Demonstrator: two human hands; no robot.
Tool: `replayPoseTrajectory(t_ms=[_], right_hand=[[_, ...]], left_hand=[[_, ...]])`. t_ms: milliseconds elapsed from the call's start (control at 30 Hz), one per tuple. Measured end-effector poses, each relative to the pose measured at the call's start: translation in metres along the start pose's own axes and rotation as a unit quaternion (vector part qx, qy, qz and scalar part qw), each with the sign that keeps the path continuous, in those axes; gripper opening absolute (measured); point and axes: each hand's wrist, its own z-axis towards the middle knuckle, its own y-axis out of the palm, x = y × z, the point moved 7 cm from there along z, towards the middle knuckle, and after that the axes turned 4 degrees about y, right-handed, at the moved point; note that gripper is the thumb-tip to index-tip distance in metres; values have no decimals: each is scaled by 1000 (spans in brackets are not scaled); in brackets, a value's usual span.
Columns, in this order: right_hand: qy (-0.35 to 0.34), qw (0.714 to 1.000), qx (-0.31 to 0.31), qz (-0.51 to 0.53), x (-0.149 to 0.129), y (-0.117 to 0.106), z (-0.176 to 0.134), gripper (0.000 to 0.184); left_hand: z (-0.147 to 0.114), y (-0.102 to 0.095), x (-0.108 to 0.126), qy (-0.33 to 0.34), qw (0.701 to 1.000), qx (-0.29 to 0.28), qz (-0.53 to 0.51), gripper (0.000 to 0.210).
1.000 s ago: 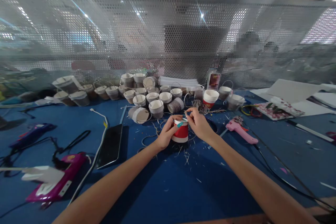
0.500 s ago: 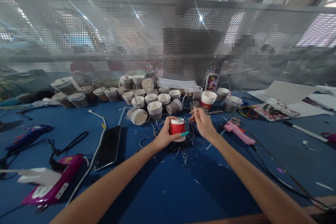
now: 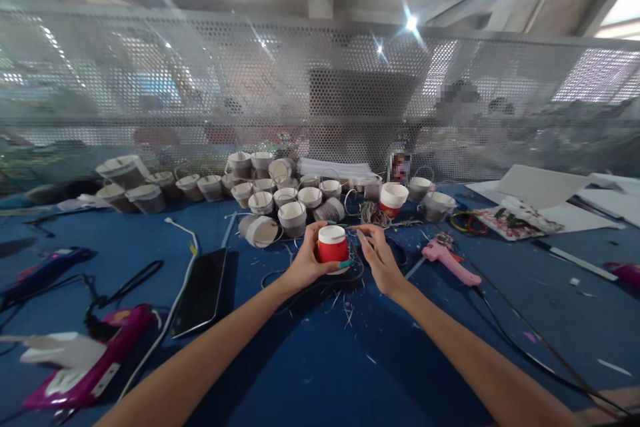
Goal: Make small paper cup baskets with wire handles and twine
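My left hand (image 3: pixel 309 260) is wrapped round a red paper cup (image 3: pixel 333 252) with a white end facing up, just above the table. Its thumb, with a long teal nail, lies along the near side of the cup. To the right of the cup is my right hand (image 3: pixel 376 255), its fingers stretched out and apart, fingertips close to the cup's side. I make out nothing held in it. Loops of grey cord (image 3: pixel 280 275) lie on the table around and below the cup, and a tangle of twine (image 3: pixel 374 214) sits behind my right hand.
Several grey cord-wrapped cups with handles (image 3: pixel 292 219) crowd the back. Stacked red-and-white cups (image 3: pixel 393 199) stand beyond my right hand. A pink glue gun (image 3: pixel 453 263) lies right; a phone (image 3: pixel 200 293), white cable (image 3: pixel 176 307) and magenta power strip (image 3: pixel 95 367) lie left.
My right hand has opened from a pinch and come nearer the cup, its fingers now stretched toward it. My left hand keeps its hold on the cup. The view has tilted slightly upward.
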Motion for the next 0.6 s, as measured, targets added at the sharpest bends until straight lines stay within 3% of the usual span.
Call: replayPoseTrajectory(t_ms=[133,267,467,600], right_hand=[[-60,997,53,-4,-11,-2,-6,31],[-111,977,162,-88,-22,-16,-12,6],[-138,971,92,-171,-35,-7,-13,22],[-148,970,79,-176,-39,-1,-14,25]], left_hand=[[-2,1,-1,4,1000,14,-13,69],[-2,5,4,35,999,15,-27,69],[-3,11,12,60,998,6,-27,69],[-4,12,14,76,997,8,-8,70]])
